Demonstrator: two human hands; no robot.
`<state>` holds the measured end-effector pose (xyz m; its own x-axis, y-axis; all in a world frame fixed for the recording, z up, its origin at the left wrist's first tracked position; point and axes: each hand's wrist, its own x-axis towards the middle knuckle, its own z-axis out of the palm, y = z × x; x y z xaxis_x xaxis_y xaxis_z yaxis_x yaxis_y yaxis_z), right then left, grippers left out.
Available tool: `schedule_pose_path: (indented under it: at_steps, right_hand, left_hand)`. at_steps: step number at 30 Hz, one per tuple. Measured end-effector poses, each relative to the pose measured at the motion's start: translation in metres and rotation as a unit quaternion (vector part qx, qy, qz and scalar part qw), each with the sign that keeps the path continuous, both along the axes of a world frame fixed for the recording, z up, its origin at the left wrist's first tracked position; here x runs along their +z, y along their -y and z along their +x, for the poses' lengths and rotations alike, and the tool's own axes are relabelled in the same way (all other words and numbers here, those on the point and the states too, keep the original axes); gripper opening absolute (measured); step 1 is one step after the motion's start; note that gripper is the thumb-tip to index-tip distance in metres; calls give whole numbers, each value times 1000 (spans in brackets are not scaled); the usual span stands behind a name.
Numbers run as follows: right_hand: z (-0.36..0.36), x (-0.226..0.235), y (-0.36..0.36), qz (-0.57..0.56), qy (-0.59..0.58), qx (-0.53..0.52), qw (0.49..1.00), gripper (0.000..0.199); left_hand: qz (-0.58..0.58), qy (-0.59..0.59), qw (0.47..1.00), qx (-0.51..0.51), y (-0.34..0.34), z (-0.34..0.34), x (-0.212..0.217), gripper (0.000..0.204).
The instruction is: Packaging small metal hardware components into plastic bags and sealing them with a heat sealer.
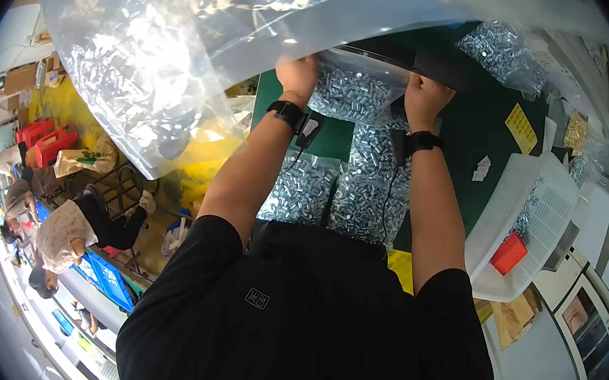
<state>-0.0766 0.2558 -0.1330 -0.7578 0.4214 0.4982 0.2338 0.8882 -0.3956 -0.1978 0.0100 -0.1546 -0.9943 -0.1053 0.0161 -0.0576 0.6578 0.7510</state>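
Note:
My left hand [298, 76] and my right hand [427, 100] are both closed on the far corners of a clear plastic bag [351, 95] full of small silvery metal cylinders. The bag's far edge lies against a long dark bar [378, 55], whose kind I cannot make out. Black straps with small boxes sit on both wrists. Closer to my body lie more clear bags of the same parts: one bag [301, 190] on the left, another bag [368, 208] on the right.
Green tabletop [464, 158] lies under the bags. A large clear plastic sheet [140, 61] hangs at upper left. To the right are a white plastic basket [551, 208] with a red scoop-like piece [509, 254], a yellow label [521, 129] and another parts bag [504, 51]. People work far left.

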Motion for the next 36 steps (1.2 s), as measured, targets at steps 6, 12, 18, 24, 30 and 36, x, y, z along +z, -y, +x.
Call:
schedule_pose_path:
  at_steps: [6,12,18,24,30,36]
  right_hand:
    - [-5,11,-1,4,-4,-16,1000,20]
    - [-12,-1,-19,-22,-46,12,999,14]
    - [-5,2,-53,-140,-18,188,972,16]
    - [7,-14,-81,-218,40,258,940,24]
    - [11,3,-80,-281,113,251,919,56]
    - [18,21,-79,-325,180,220,902,74]
  left_hand:
    - [-13,41,998,37,-1,-5,14,40]
    - [-17,51,998,41,-1,-4,26,42]
    - [28,46,999,9,19,-3,22,35]
    - [146,-125,981,5,0,10,62,14]
    - [-122,-299,907,-270,-76,-36,109,20]
    - [-287,-166,880,-340,-112,-37,99,31]
